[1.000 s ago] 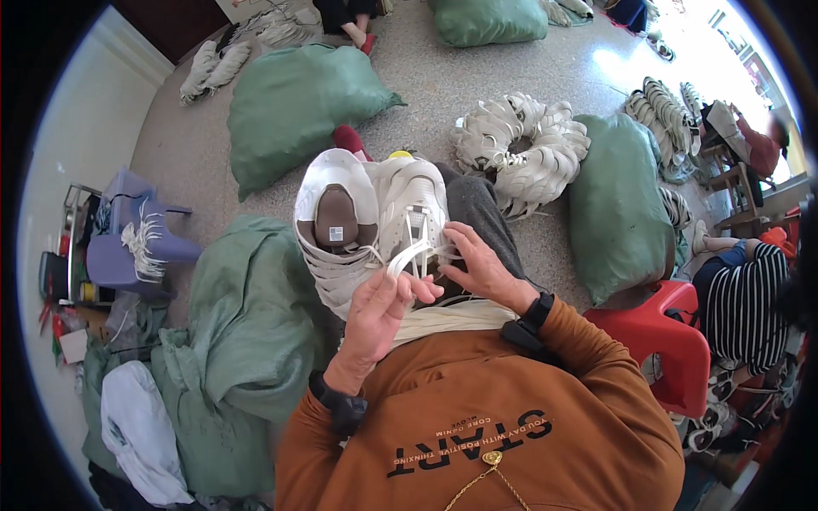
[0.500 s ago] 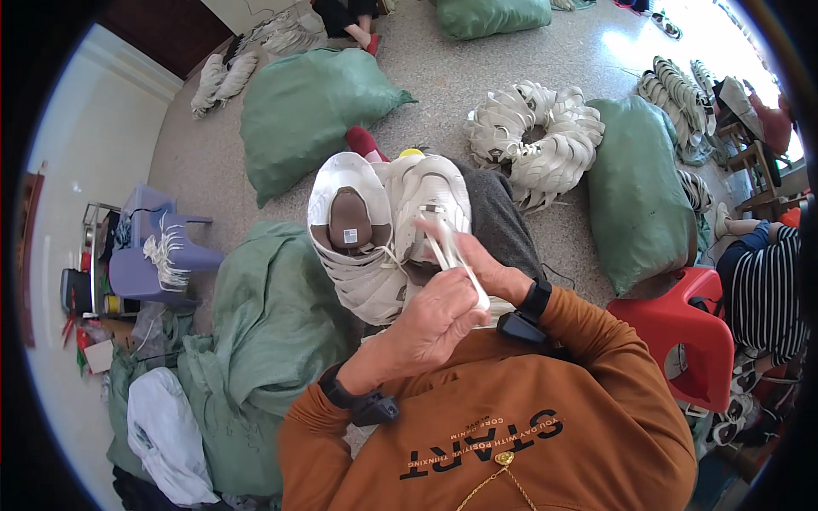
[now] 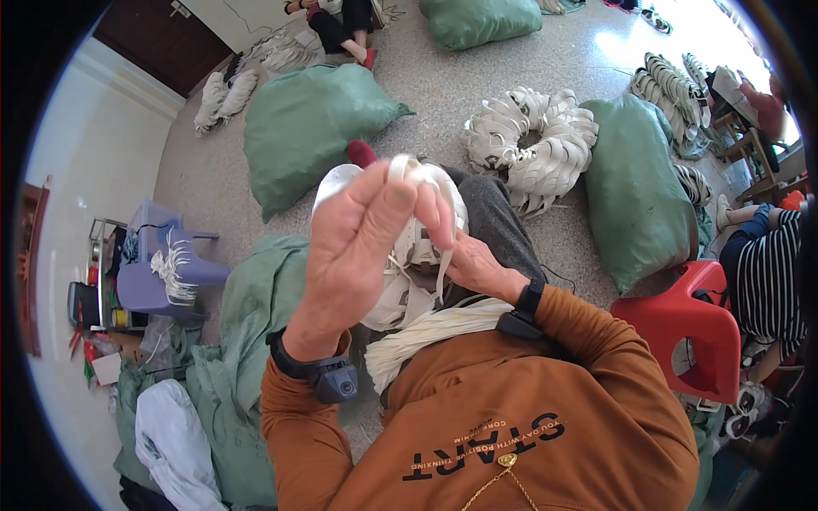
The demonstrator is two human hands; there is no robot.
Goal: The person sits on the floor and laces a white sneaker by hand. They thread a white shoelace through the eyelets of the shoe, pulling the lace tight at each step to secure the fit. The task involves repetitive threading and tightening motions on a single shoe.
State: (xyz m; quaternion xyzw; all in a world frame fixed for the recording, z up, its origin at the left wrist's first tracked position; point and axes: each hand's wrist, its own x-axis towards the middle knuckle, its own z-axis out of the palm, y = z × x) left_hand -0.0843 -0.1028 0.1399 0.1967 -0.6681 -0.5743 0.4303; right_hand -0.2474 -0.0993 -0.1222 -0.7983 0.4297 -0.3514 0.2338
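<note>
My left hand (image 3: 358, 243) is raised in front of my lap, its fingers closed on a white shoelace (image 3: 445, 274) that loops over the fingertips and hangs down. Below and behind it, white shoe uppers (image 3: 399, 300) rest on my lap, partly hidden by that hand. My right hand (image 3: 481, 266) lies against the right side of the front upper with its fingers curled at the edge. Its fingertips are partly out of sight. A bundle of cream laces (image 3: 426, 336) lies across my lap, close to my waist.
A ring of white uppers (image 3: 532, 145) lies on the floor ahead. Green sacks (image 3: 319, 128) stand on both sides. Left is a purple chair (image 3: 170, 264) with laces on it; right, a red chair (image 3: 682, 332) beside a person in stripes (image 3: 767, 289). Another person sits far ahead.
My left hand has risen up and leftward from the shoe, drawing the lace with it. My right hand stays beside the upper. The lace bundle on my lap has come into view.
</note>
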